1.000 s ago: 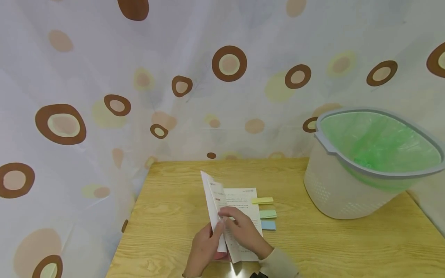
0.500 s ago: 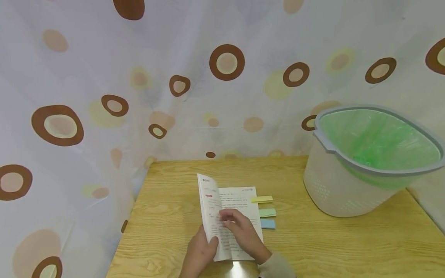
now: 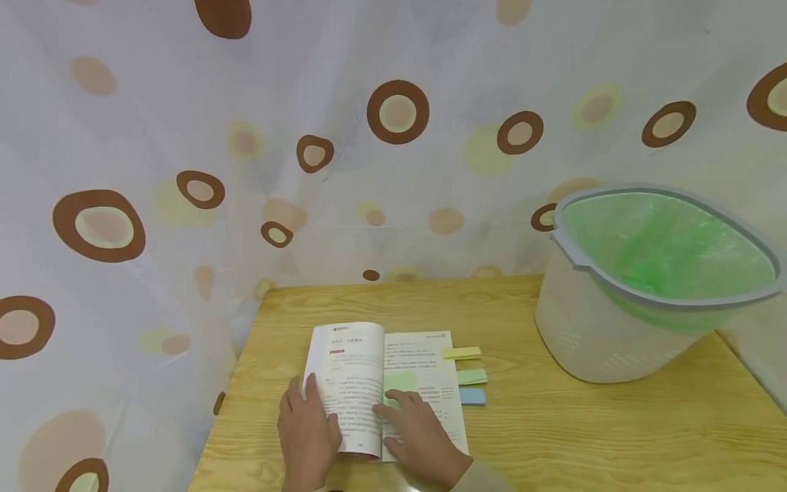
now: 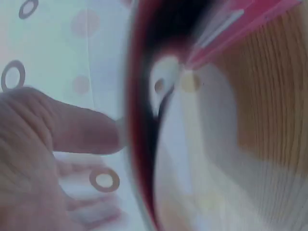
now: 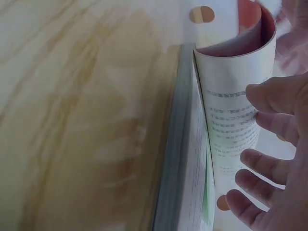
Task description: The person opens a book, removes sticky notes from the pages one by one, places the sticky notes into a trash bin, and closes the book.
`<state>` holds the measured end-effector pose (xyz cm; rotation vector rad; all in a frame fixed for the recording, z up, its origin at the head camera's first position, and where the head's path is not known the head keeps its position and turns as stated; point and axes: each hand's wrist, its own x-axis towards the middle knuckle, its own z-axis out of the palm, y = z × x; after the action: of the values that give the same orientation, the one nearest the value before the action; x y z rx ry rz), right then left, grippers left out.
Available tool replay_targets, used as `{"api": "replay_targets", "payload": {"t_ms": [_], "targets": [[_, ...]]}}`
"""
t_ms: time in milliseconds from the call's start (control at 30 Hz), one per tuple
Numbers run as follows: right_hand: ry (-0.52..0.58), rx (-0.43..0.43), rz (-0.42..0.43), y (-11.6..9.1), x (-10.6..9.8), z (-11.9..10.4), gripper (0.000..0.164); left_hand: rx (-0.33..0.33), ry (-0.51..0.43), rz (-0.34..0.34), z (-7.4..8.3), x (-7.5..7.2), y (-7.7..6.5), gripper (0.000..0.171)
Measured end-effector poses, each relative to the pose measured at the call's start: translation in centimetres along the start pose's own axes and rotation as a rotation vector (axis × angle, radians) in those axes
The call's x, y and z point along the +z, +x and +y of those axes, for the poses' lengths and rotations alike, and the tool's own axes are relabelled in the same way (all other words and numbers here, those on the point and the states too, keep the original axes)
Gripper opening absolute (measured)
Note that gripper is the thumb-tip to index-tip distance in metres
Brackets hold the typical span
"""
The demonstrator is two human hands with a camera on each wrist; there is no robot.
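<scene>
Head camera: above, facing forward and down. Wrist cameras: close, low. Head (lower centre) and right wrist (right half) share the book (image 3: 356,386).

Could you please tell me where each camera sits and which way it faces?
Head: worn on the head, facing forward and down at the open book, table and basket; left hand and right hand show.
Left wrist: on that wrist, facing the book's blurred edge; left thumb and fingers show.
Right wrist: on that wrist, facing the book's curled page; right fingers show.
Head and right wrist share the open book.
</scene>
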<state>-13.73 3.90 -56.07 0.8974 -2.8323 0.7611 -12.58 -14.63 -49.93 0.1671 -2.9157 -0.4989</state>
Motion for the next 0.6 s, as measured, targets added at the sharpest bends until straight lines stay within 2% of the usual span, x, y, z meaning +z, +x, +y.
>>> {"api": "replay_targets", "payload": {"t_ms": [67, 133, 167, 200, 267, 400, 467, 600], "targets": [[-0.031, -0.030, -0.016, 0.1, 0.2, -0.2, 0.048, 0.174, 0.033, 0.025, 0.1, 0.7, 0.0, 0.056], [-0.044, -0.045, -0.026, 0.1, 0.3, -0.3, 0.048, 0.324, 0.029, 0.001, 0.3, 1.7, -0.1, 0.047], [-0.043, -0.042, -0.032, 0.1, 0.4, -0.2, 0.047, 0.360, 0.013, -0.027, 0.3, 2.2, -0.3, 0.042], [-0.040, -0.031, -0.041, 0.1, 0.4, -0.2, 0.046, 0.369, -0.008, -0.060, 0.4, 2.6, -0.4, 0.038], [-0.042, 0.000, -0.055, 0.1, 0.5, 0.1, 0.045, 0.326, -0.038, -0.116, 0.3, 3.4, -0.8, 0.040], [-0.098, 0.062, -0.074, -0.1, 0.4, 1.0, 0.050, 0.197, -0.049, -0.180, 0.1, 4.4, -1.3, 0.065], [-0.115, 0.074, -0.090, -0.2, 0.3, 1.5, 0.056, 0.159, -0.041, -0.203, 0.1, 4.8, -1.4, 0.077], [-0.079, 0.105, -0.138, -0.5, 0.3, 2.3, 0.063, 0.116, 0.015, -0.233, 0.2, 5.4, -1.5, 0.087]]}}
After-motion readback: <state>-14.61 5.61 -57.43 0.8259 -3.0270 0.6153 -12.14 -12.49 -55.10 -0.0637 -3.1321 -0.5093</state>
